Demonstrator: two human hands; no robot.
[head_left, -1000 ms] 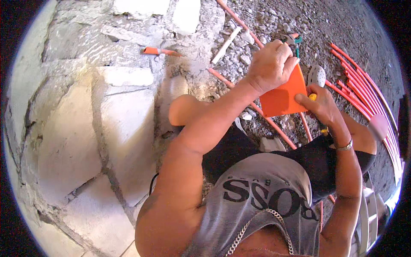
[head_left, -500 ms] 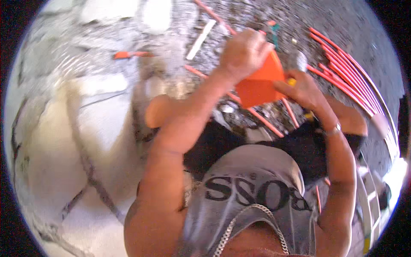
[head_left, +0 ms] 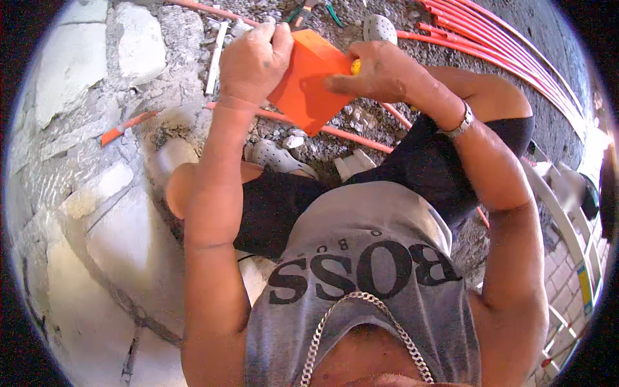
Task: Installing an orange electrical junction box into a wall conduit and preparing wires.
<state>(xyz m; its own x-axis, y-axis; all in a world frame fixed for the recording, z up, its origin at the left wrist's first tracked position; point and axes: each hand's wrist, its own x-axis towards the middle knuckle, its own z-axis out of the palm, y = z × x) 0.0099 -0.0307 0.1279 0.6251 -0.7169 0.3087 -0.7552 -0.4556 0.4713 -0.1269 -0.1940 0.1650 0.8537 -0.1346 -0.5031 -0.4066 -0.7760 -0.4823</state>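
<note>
An orange plastic box (head_left: 314,87) with flat faces hangs tilted in front of me, above the gravel. My left hand (head_left: 255,64) is closed round its upper left edge. On the other side, my right hand (head_left: 377,72) grips it, the thumb lying across the front face. A small yellow piece (head_left: 356,66) shows between the fingers of the right hand; most of it is hidden, so its kind cannot be made out. The box's far side is out of sight.
Orange pipes (head_left: 490,55) lie bundled at the far right, and another orange pipe (head_left: 351,137) crosses the gravel below the box. A green-handled tool (head_left: 334,14) lies beyond. White strip (head_left: 216,58), stone slabs (head_left: 142,45) and an orange pipe piece (head_left: 126,128) are leftward; a ladder (head_left: 567,219) is at right.
Both hands and the box sit further left and slightly higher in the picture, and the whole view has shifted. The left hand stays on the box; more of its front face shows.
</note>
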